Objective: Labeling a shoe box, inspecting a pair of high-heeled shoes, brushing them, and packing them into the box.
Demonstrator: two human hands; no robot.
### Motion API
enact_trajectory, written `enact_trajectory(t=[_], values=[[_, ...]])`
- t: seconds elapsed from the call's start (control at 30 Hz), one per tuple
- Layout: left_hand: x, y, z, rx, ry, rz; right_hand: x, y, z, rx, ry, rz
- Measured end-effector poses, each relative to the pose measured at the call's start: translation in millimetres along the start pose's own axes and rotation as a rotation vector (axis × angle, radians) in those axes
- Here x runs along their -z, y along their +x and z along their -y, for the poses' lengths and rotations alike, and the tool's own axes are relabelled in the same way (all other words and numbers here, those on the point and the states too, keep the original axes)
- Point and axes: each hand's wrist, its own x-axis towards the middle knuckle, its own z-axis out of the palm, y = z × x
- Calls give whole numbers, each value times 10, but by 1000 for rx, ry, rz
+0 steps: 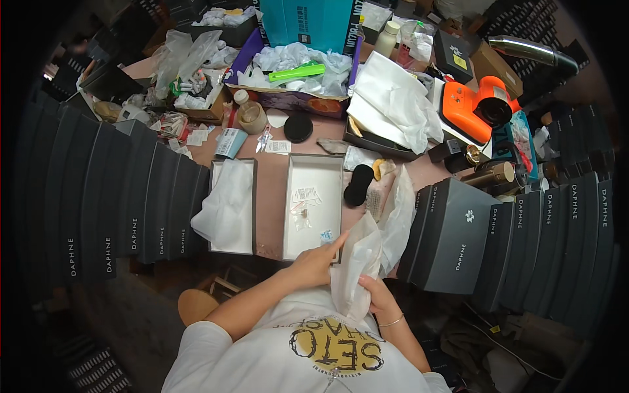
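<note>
A bundle wrapped in white paper (356, 268) is held upright in front of my shirt; what lies inside is hidden. My right hand (379, 295) closes on its lower right side, thumb on the paper. My left hand (318, 265) is at the bundle's left side, its index finger stretched out to the paper's edge, the other fingers partly hidden. Just beyond it is an open grey box part with a white inside (313, 223), holding slips, a small clear bag and a blue-white packet. To its left, another box part (246, 226) has white tissue paper (226, 200) draped over it.
Stacks of dark grey shoe boxes stand at left (118, 190) and right (452, 236). A black oblong pad (358, 185) and white sheeting (396, 219) lie beyond the bundle. Farther back are a bottle (250, 112), a purple carton (288, 98) and an orange device (466, 108).
</note>
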Motion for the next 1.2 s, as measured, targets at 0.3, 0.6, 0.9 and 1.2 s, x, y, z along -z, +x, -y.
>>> enact_trajectory(t=[0.3,0.6,0.9,1.2], values=[[-248,747,1081,-56,632,-254,319,-363,156,268,-45,-226],[199,681,962,48,563,-78,-106,-172,35,303,-155,-187],[724,1022,1170,67,925,219,-237,-139,13,309,-263,-189],[847,1303,1386,81,883,-228,-206,-276,19,290,-290,-209]])
